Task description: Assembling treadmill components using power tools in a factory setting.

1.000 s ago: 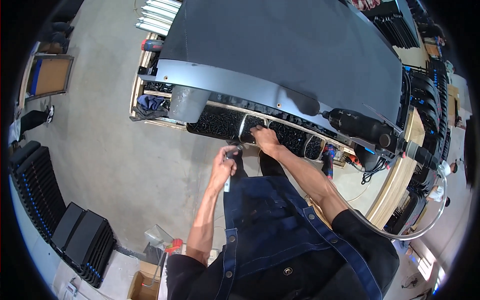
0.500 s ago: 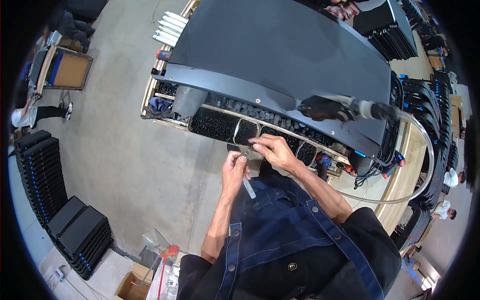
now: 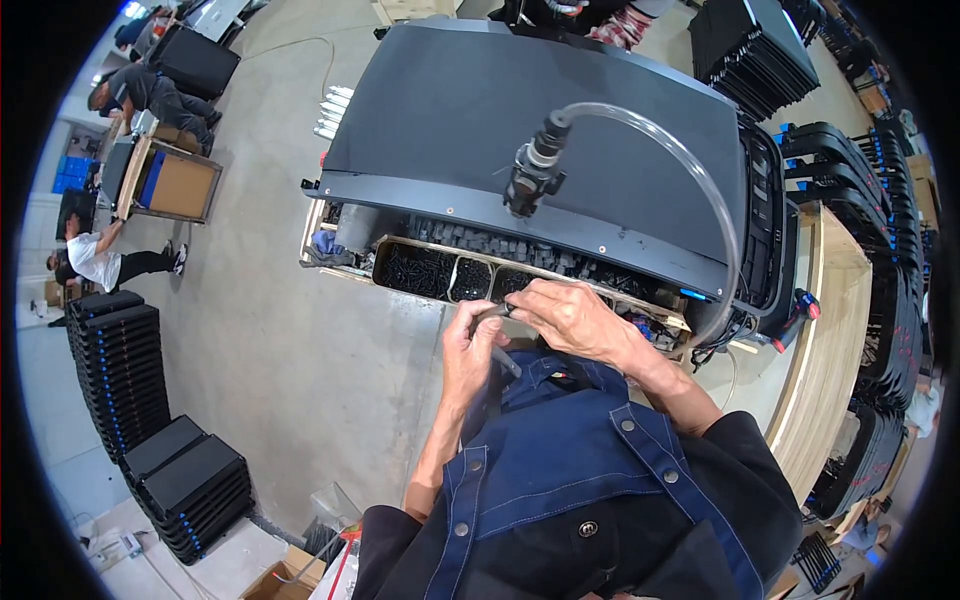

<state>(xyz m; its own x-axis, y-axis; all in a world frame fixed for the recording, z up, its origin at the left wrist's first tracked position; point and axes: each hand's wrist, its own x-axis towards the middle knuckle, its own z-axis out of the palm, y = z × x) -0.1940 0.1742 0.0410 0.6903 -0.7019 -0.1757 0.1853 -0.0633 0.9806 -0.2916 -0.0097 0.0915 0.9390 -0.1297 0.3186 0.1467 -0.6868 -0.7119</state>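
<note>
My left hand (image 3: 466, 355) is closed around a grey metal wrench (image 3: 507, 361), its flat handle slanting down toward my apron. My right hand (image 3: 572, 318) is pinched at the wrench's head, thumb and fingertips together. A small dark piece shows at the fingertips, too small to name. Just beyond my hands lies a row of bins: one of black screws (image 3: 415, 270), and smaller ones (image 3: 471, 280) with small dark parts. Above them a large dark grey panel (image 3: 520, 110) covers the bench. On it, a black air tool (image 3: 535, 170) hangs from a clear curved hose (image 3: 690, 165).
A red and black power drill (image 3: 806, 306) is at the bench's right end beside a wooden frame (image 3: 825, 340). Stacked black panels stand at left (image 3: 120, 375) and upper right (image 3: 752, 55). Another person's patterned sleeve (image 3: 624, 27) shows across the bench; more people work at far left.
My right hand has come from over the bins to the wrench's head. The wrench has tilted in my left hand. The air tool and hose have swung left, and the view has shifted.
</note>
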